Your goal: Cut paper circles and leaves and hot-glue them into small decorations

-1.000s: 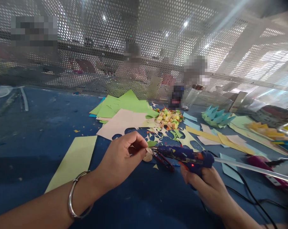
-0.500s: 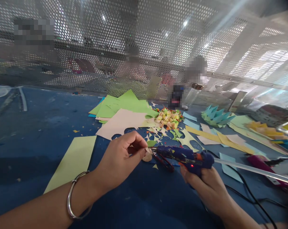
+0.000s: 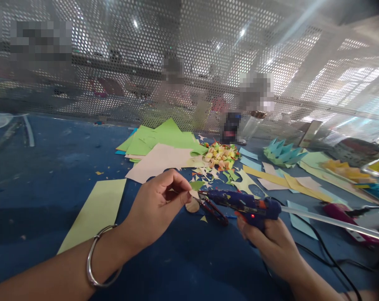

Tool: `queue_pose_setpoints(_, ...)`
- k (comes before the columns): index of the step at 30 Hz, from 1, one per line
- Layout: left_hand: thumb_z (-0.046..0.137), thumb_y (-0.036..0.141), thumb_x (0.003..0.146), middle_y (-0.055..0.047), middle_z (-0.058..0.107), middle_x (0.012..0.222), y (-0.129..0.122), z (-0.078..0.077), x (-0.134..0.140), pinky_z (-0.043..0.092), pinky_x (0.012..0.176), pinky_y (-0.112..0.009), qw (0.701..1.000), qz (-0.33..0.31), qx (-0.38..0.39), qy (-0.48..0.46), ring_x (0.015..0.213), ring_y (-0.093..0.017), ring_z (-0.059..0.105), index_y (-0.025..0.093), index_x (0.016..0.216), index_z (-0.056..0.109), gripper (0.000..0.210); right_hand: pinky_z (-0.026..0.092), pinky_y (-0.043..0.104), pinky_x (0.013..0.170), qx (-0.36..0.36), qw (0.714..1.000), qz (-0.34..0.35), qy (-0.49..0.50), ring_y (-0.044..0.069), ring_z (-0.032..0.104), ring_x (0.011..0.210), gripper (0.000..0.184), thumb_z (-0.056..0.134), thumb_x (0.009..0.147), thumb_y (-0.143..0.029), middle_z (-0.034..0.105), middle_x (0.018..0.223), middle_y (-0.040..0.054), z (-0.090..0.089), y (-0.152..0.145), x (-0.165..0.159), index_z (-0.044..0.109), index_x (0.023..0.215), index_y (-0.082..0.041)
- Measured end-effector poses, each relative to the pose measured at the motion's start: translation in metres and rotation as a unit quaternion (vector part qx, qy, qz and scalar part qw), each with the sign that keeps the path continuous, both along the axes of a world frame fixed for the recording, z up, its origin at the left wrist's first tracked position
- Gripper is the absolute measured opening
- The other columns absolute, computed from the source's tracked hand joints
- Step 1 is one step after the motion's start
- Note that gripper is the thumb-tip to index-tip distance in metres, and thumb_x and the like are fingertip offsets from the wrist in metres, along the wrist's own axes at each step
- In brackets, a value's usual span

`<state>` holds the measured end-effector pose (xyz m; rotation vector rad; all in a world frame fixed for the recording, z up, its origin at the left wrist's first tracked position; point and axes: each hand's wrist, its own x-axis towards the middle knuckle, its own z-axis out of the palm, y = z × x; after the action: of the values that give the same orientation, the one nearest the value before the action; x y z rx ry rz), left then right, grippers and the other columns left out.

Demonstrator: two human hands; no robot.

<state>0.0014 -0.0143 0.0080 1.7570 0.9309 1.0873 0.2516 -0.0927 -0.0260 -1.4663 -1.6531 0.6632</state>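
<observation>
Between thumb and forefinger, my left hand (image 3: 160,205) pinches a small pale paper piece (image 3: 194,194). My right hand (image 3: 272,242) is wrapped round the handle of a blue glue gun (image 3: 239,201), whose red light is lit. A clear glue stick (image 3: 330,223) sticks out of its back. The metal nozzle points left, close to the pale piece; whether they touch I cannot tell. Below the nozzle lie dark-handled scissors (image 3: 214,212) and a round pale paper disc (image 3: 192,205). A green paper piece (image 3: 197,185) rests just behind my left fingertips.
Paper sheets (image 3: 161,138) and a heap of small folded paper pieces (image 3: 221,155) lie behind my hands. Cut scraps (image 3: 236,177), paper strips (image 3: 283,179) and a blue paper form (image 3: 283,152) spread right. A black cable (image 3: 329,251) crosses the table near a power strip (image 3: 342,217). Perforated metal panel (image 3: 129,62) stands behind.
My left hand has shifted slightly up and left with the paper piece, leaving more of the nozzle and the disc in sight. The glue gun has barely moved.
</observation>
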Motion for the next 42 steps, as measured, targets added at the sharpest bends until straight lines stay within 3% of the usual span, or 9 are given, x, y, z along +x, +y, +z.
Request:
queue_pose_setpoints(7, 0.077, 0.031, 0.083, 0.004, 0.061, 0.077, 0.007, -0.001, 0.002, 0.048, 0.063, -0.023, 0.994, 0.024, -0.065, -0.082, 0.069, -0.011, 0.059, 0.023, 0.105, 0.061, 0.028, 0.036, 0.027, 0.052, -0.047, 0.997, -0.059, 0.028, 0.014, 0.047, 0.055, 0.047, 0.061, 0.090, -0.050, 0.053, 0.057, 0.0020, 0.003, 0.002, 0.011, 0.054, 0.056, -0.019)
queue_pose_setpoints(14, 0.082, 0.028, 0.076, 0.001, 0.065, 0.080, 0.013, -0.009, 0.001, 0.045, 0.061, -0.023, 0.976, 0.043, -0.171, -0.128, 0.069, -0.011, 0.058, 0.018, 0.099, 0.068, 0.029, 0.025, 0.020, 0.035, -0.216, 0.957, -0.116, 0.158, 0.008, 0.040, 0.037, 0.043, 0.067, 0.085, -0.058, 0.055, 0.051, -0.0033, 0.002, 0.012, 0.038, 0.051, 0.070, -0.021)
queue_pose_setpoints(21, 0.085, 0.022, 0.072, 0.000, 0.067, 0.082, 0.013, -0.011, 0.004, 0.046, 0.067, -0.022, 0.953, 0.025, -0.244, -0.178, 0.074, -0.009, 0.060, 0.016, 0.093, 0.068, 0.027, 0.041, 0.024, 0.039, -0.249, 0.959, -0.129, 0.049, 0.016, 0.060, 0.047, 0.049, 0.066, 0.079, -0.066, 0.053, 0.056, -0.0030, -0.005, 0.024, 0.060, 0.053, 0.068, -0.020)
queue_pose_setpoints(24, 0.085, 0.021, 0.072, 0.001, 0.068, 0.083, 0.012, -0.011, 0.004, 0.045, 0.067, -0.021, 0.949, 0.022, -0.254, -0.184, 0.074, -0.008, 0.058, 0.016, 0.092, 0.068, 0.027, 0.038, 0.026, 0.042, -0.218, 0.954, -0.141, -0.153, 0.017, 0.058, 0.046, 0.051, 0.060, 0.081, -0.069, 0.053, 0.053, -0.0012, 0.003, 0.023, 0.063, 0.055, 0.065, -0.021)
queue_pose_setpoints(27, 0.084, 0.020, 0.072, 0.001, 0.068, 0.085, 0.010, -0.010, 0.005, 0.044, 0.068, -0.021, 0.950, 0.008, -0.255, -0.182, 0.076, -0.009, 0.059, 0.016, 0.094, 0.068, 0.027, 0.032, 0.028, 0.046, -0.108, 0.914, -0.197, -0.339, 0.021, 0.060, 0.054, 0.043, 0.061, 0.083, -0.066, 0.066, 0.062, 0.0033, 0.019, 0.016, 0.055, 0.068, 0.078, -0.024)
queue_pose_setpoints(29, 0.084, 0.021, 0.073, 0.001, 0.067, 0.083, 0.009, -0.009, 0.005, 0.044, 0.069, -0.021, 0.950, -0.004, -0.256, -0.178, 0.076, -0.009, 0.058, 0.016, 0.093, 0.068, 0.027, 0.037, 0.030, 0.050, -0.056, 0.924, -0.188, -0.328, 0.022, 0.062, 0.058, 0.039, 0.060, 0.086, -0.063, 0.069, 0.069, 0.0038, 0.031, 0.014, 0.038, 0.070, 0.086, -0.025)
queue_pose_setpoints(33, 0.082, 0.022, 0.075, 0.002, 0.065, 0.079, 0.008, -0.010, 0.006, 0.042, 0.068, -0.022, 0.958, -0.032, -0.248, -0.140, 0.072, -0.009, 0.055, 0.015, 0.091, 0.067, 0.024, 0.047, 0.028, 0.058, 0.006, 0.980, -0.026, -0.197, 0.016, 0.061, 0.060, 0.030, 0.060, 0.092, -0.051, 0.069, 0.074, 0.0022, 0.046, 0.026, -0.008, 0.070, 0.096, -0.023)
queue_pose_setpoints(37, 0.081, 0.024, 0.076, 0.001, 0.064, 0.077, 0.008, -0.013, 0.005, 0.041, 0.068, -0.024, 0.967, -0.052, -0.224, -0.111, 0.069, -0.010, 0.054, 0.014, 0.089, 0.066, 0.023, 0.045, 0.026, 0.055, 0.027, 0.980, 0.062, -0.185, 0.014, 0.061, 0.059, 0.025, 0.066, 0.090, -0.044, 0.070, 0.078, 0.0017, 0.051, 0.046, -0.041, 0.070, 0.099, -0.022)
queue_pose_setpoints(42, 0.080, 0.026, 0.076, 0.000, 0.064, 0.077, 0.011, -0.017, 0.006, 0.041, 0.067, -0.026, 0.975, -0.045, -0.198, -0.092, 0.068, -0.011, 0.054, 0.014, 0.088, 0.067, 0.022, 0.042, 0.025, 0.056, 0.058, 0.976, 0.091, -0.192, 0.014, 0.061, 0.064, 0.012, 0.064, 0.091, -0.029, 0.069, 0.076, 0.0018, 0.047, 0.054, -0.051, 0.069, 0.084, -0.020)
